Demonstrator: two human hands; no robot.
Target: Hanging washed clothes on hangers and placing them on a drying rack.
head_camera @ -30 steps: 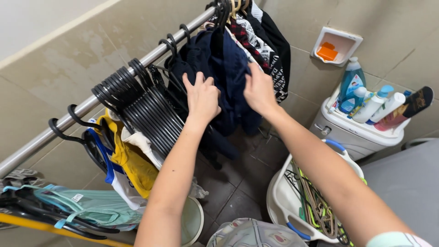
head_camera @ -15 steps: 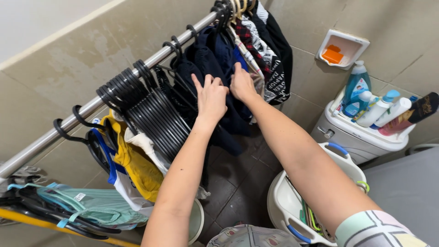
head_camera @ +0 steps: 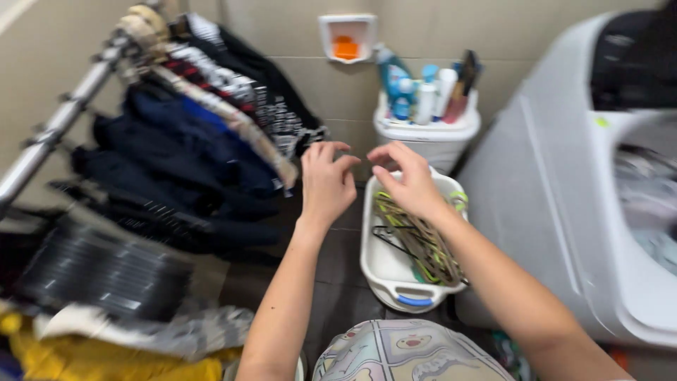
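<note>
Head view, blurred by motion: both bare hands are held out in mid-air with nothing gripped. The left hand (head_camera: 326, 182) is seen loosely curled, just left of the white laundry basket (head_camera: 386, 271); the right hand (head_camera: 407, 180) hovers above the basket's far rim, fingers half open and empty. Inside the basket a tangle of green, brown and black hangers (head_camera: 417, 240) is seen. Well to the left of the basket, dark navy garments (head_camera: 180, 159) are already hung on a metal rail (head_camera: 53, 130), and a packed row of empty black hangers (head_camera: 99, 271) is seen lower on the rail. Right of the basket stands a white top-loading washing machine (head_camera: 564, 212) with clothes inside, so more washing appears left to be hung.
</note>
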